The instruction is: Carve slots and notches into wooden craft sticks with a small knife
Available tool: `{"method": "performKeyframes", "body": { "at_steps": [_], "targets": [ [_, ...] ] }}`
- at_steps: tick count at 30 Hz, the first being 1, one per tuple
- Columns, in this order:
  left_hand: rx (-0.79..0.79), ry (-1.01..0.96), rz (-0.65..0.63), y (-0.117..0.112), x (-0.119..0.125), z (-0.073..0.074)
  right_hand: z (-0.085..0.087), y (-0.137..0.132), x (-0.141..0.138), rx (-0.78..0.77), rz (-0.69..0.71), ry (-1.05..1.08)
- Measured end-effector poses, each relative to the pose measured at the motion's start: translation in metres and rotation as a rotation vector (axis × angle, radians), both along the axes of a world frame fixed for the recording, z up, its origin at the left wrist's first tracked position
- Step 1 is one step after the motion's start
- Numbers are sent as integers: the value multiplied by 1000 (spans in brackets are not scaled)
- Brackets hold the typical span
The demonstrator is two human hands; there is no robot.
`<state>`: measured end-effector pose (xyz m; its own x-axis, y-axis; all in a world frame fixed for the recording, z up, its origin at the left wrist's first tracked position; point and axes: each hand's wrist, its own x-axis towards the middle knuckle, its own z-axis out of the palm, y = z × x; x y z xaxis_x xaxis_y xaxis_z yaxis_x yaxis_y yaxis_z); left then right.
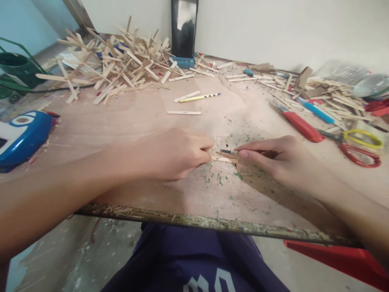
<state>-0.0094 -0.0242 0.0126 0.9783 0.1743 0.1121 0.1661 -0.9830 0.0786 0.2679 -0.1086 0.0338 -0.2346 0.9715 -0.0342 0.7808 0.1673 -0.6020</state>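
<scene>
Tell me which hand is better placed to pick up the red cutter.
Right, probably. The right hand lies on the same side as the red cutter, while the left hand presses the stick. It must first drop its thin blade.

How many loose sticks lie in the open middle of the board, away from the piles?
3. A stick beside the pencil, another just nearer, a third held by the left hand. Others may hide under the hands.
</scene>
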Motion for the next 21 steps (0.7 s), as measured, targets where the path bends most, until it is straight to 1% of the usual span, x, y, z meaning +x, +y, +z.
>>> {"method": "performKeyframes", "body": {
  "at_steps": [4, 9, 14, 16, 19, 21],
  "targets": [
    [-18, -12, 35, 0, 1, 0, 0, 0, 1, -4, 9, -2],
    [-148, -69, 164, 5, 0, -1, 4, 1, -2, 0, -11, 12],
    [-249, -91, 193, 10, -1, 2, 5, 2, -1, 1, -26, 13],
    [-236, -106, 219, 9, -1, 6, 4, 2, 1, 25, -45, 16],
    [-182, -216, 360, 8, -1, 10, 3, 1, 5, 80, -91, 25],
    [-174, -244, 401, 8, -1, 9, 2, 1, 6, 108, -122, 37]
  ]
}}
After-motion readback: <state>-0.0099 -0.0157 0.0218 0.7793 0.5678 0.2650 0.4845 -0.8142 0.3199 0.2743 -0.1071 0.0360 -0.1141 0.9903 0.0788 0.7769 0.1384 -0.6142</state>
